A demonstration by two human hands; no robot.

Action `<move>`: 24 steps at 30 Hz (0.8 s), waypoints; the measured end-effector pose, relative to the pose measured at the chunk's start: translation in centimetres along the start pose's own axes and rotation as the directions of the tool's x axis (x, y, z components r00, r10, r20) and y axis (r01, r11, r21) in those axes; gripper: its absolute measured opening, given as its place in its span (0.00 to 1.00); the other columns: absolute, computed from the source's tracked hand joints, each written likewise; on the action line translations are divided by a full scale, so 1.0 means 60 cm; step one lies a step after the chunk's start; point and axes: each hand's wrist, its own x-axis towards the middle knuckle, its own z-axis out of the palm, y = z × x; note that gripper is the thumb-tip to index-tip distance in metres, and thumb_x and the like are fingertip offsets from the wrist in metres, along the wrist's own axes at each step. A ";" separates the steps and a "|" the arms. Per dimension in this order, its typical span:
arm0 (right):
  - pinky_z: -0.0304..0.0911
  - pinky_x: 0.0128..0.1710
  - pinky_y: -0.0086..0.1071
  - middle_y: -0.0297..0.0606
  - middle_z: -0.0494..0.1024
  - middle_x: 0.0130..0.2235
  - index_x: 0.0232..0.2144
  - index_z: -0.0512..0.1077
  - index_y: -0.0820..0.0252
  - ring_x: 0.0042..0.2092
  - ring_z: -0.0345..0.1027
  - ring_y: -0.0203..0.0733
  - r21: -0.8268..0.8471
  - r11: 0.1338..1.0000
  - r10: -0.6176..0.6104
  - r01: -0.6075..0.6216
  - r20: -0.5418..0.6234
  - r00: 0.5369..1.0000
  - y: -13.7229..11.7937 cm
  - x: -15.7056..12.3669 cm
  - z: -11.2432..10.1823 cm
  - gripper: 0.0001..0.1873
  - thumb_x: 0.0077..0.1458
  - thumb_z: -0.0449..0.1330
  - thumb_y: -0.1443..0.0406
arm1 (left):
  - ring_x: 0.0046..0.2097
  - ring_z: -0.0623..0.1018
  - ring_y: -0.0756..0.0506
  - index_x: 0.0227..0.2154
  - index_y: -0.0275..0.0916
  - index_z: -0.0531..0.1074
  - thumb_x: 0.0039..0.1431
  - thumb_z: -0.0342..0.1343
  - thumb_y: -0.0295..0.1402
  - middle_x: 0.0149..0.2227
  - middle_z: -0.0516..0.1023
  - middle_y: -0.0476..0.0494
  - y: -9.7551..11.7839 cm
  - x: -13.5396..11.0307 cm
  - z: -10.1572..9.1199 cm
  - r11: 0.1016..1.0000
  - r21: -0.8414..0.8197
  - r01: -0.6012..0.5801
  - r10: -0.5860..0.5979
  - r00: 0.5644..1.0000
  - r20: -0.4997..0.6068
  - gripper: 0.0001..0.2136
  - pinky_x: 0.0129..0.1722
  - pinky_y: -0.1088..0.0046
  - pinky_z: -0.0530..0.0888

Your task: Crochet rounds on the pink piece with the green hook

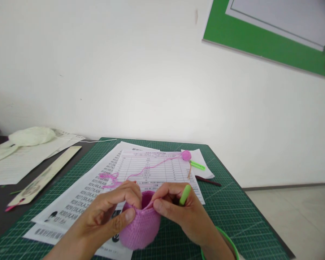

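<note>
A pink crocheted cup-shaped piece [141, 231] is held up over the cutting mat, its open top facing up. My left hand [108, 213] pinches its rim on the left side, thumb outside and fingers over the edge. My right hand [181, 209] is closed around a crochet hook with a green handle [185, 195]. Its thumb and forefinger also pinch at the right part of the rim. The hook's tip is hidden. Pink yarn [151, 167] runs across the papers from loose loops on the left to a small pink ball [186, 155].
Printed sheets [78, 195] lie on the green cutting mat [249, 216]. Beside the pink ball is a green-handled tool [197, 165], with a dark brown strand [208, 181] nearby. A bookmark-like strip [46, 175] and a pale bag [32, 136] lie left. A green rim [229, 240] shows by my right forearm.
</note>
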 end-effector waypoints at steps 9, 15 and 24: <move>0.35 0.23 0.28 0.25 0.58 0.20 0.28 0.74 0.59 0.22 0.41 0.26 0.207 0.977 -0.045 0.053 -0.046 0.998 -0.003 -0.003 -0.005 0.11 0.55 0.64 0.58 | 0.37 0.71 0.40 0.32 0.43 0.75 0.57 0.60 0.47 0.29 0.73 0.47 -0.010 -0.002 0.003 0.992 -0.113 0.053 -0.053 0.999 0.005 0.12 0.40 0.64 0.71; 0.38 0.25 0.27 0.26 0.56 0.23 0.30 0.69 0.60 0.25 0.44 0.28 0.235 0.972 -0.025 0.014 0.045 0.999 -0.009 -0.010 -0.008 0.11 0.62 0.58 0.59 | 0.35 0.68 0.44 0.31 0.43 0.72 0.63 0.53 0.48 0.31 0.69 0.50 -0.019 -0.012 0.004 0.973 -0.169 0.160 -0.146 0.985 0.092 0.14 0.37 0.69 0.67; 0.46 0.23 0.25 0.39 0.73 0.41 0.32 0.67 0.62 0.22 0.53 0.23 0.345 0.937 -0.034 -0.062 0.266 0.963 -0.022 -0.009 -0.025 0.10 0.63 0.56 0.61 | 0.28 0.63 0.49 0.31 0.43 0.72 0.56 0.58 0.54 0.27 0.67 0.53 -0.025 -0.015 0.008 0.952 -0.178 0.248 -0.226 0.965 0.137 0.18 0.26 0.74 0.62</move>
